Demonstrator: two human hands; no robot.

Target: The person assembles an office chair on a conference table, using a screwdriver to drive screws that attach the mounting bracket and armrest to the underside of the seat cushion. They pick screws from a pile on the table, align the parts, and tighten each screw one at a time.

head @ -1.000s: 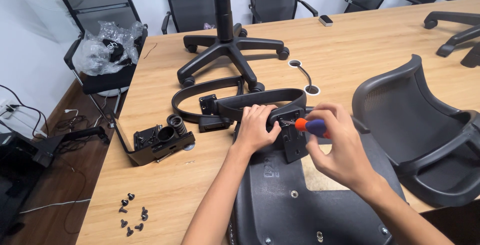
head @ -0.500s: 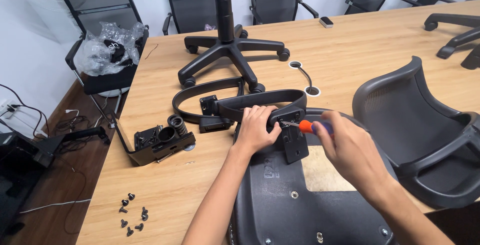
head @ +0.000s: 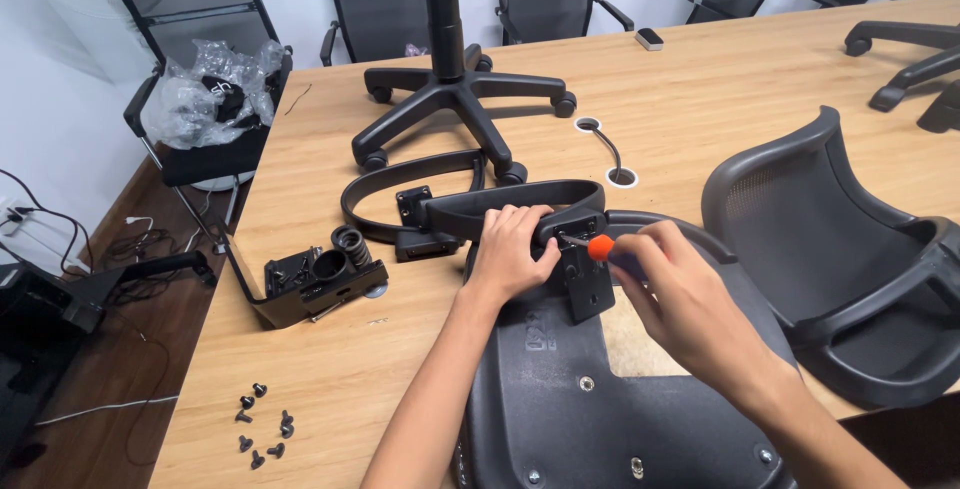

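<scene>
Black screws (head: 262, 425): a small scatter on the wood near the table's left front corner, well apart from my hands, laid out loose where I can pick them one at a time.
Tilt mechanism (head: 318, 277): the black metal box with its coiled spring sits left of my work, set aside on the table (head: 720, 89).
Spare armrest (head: 405, 189): the curved loop lies flat behind it, just in front of the star base (head: 455, 99) with its castors, which stands further back.
My left hand (head: 512, 249): closed over the armrest (head: 520, 201) I am fitting, fingers wrapped on its padded bar, pressing it down so that its bracket (head: 585, 284) stays flat against the seat underside.
Seat pan (head: 600, 399): black plastic, turned bottom up in front of me, so the mounting holes face me.
Screwdriver (head: 598, 247): orange-handled, its tip pointing left at the bracket's top, just beside my left thumb.
My right hand (head: 680, 294): curled round the screwdriver handle in a tight grip, held level with the bracket.
Chair back (head: 850, 259): the mesh shell lies to the right on the table, clear of my elbow.
</scene>
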